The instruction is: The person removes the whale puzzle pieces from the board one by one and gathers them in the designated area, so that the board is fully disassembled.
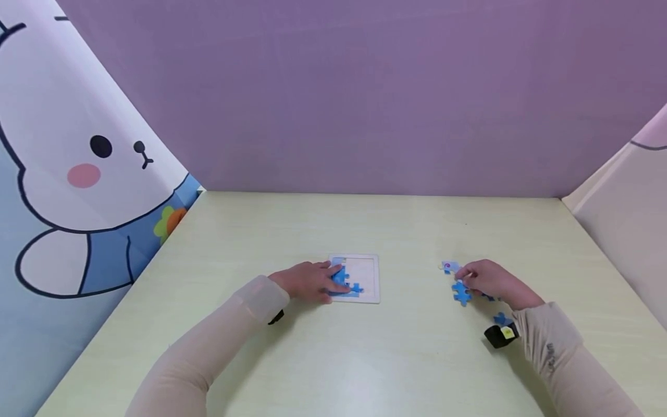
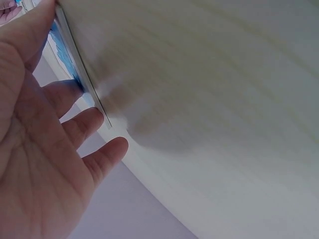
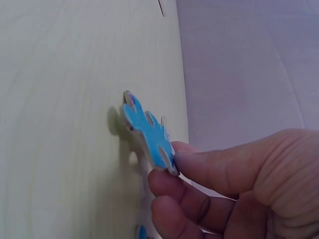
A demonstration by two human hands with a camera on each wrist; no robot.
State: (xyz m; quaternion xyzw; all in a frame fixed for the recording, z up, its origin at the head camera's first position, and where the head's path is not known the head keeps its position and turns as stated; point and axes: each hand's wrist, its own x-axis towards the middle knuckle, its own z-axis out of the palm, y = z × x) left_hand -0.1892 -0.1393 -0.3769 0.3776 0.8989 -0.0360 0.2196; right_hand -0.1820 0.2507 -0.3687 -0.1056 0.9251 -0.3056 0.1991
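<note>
A white square puzzle frame [image 1: 369, 295] lies mid-table, with blue jigsaw pieces [image 1: 340, 277] fitted along its left and bottom sides. My left hand [image 1: 311, 281] rests over its left side, fingers spread and fairly straight. In the left wrist view the fingertips [image 2: 92, 119] are right at the frame's edge. To the right of the frame, my right hand [image 1: 490, 278] pinches a blue jigsaw piece [image 3: 152, 137] between thumb and fingers. The piece is tilted close over the table in the right wrist view.
A light piece with a pink swirl [image 1: 449, 266] lies just beyond my right hand. Another blue piece [image 1: 502, 318] is by the right wrist, near the black wrist camera [image 1: 501, 335]. A purple curtain [image 1: 380, 116] stands behind the table [image 1: 396, 359].
</note>
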